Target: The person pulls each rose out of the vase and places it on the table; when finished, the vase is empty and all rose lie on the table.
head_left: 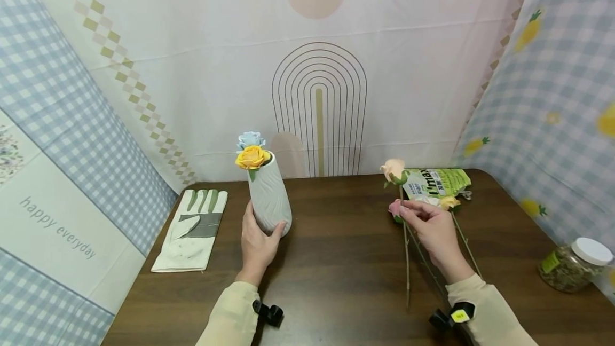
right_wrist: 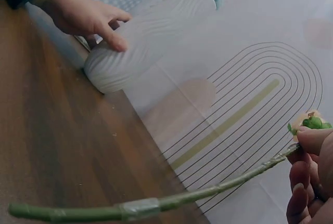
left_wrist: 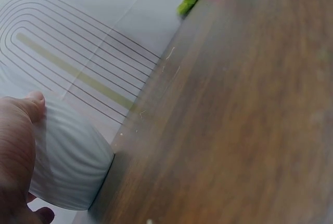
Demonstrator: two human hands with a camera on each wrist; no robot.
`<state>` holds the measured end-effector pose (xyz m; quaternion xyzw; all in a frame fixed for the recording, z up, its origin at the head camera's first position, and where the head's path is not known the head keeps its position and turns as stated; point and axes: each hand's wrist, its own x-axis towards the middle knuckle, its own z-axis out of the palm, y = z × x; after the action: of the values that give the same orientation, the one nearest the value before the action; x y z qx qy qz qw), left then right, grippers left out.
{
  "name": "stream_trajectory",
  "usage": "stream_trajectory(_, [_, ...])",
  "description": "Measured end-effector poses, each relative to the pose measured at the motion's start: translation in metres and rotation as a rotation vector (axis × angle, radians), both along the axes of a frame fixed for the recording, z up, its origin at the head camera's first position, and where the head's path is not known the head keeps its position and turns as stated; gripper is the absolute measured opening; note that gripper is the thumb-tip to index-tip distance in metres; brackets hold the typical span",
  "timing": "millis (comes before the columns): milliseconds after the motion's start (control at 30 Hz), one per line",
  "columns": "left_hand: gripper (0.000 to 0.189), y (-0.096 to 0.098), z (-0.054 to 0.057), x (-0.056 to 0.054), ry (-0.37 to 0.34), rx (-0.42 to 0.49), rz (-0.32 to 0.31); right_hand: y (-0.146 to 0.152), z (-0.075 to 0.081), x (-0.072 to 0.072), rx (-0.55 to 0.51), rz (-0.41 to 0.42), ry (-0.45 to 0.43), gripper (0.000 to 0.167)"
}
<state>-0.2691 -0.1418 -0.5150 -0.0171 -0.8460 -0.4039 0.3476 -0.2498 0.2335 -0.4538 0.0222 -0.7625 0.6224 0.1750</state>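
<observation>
My left hand (head_left: 259, 242) grips a white ribbed vase (head_left: 270, 196) low on its body, thumb on the right side. The vase tilts a little to the left. A yellow rose (head_left: 252, 157) and a light blue rose (head_left: 251, 140) stick out of its mouth. Between thumb and fingers, my right hand (head_left: 434, 231) pinches the stem of a peach rose (head_left: 394, 168) just below its bloom. That stem (right_wrist: 208, 190) hangs down long and thin, with a band of clear tape near its lower end in the right wrist view.
Behind my right hand lie a pink rose (head_left: 395, 207), a pale yellow rose (head_left: 449, 203) and a green and white packet (head_left: 439, 181). A lidded jar (head_left: 574, 265) stands at the far right. White and green gloves (head_left: 194, 231) lie left of the vase.
</observation>
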Motion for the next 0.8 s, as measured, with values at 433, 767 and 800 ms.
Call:
stream_trajectory(433, [0.094, -0.001, 0.002, 0.001, 0.009, 0.007, 0.004, -0.005, -0.02, -0.002, 0.204, -0.024, 0.051, 0.019])
stream_trajectory(767, [0.095, 0.0, 0.0, 0.001, -0.007, 0.012, 0.001, 0.001, -0.046, -0.008, 0.402, 0.023, -0.038, 0.011])
stream_trajectory(800, [0.095, 0.0, 0.0, 0.001, -0.008, 0.012, 0.001, 0.001, -0.047, -0.008, 0.418, 0.033, -0.059, 0.012])
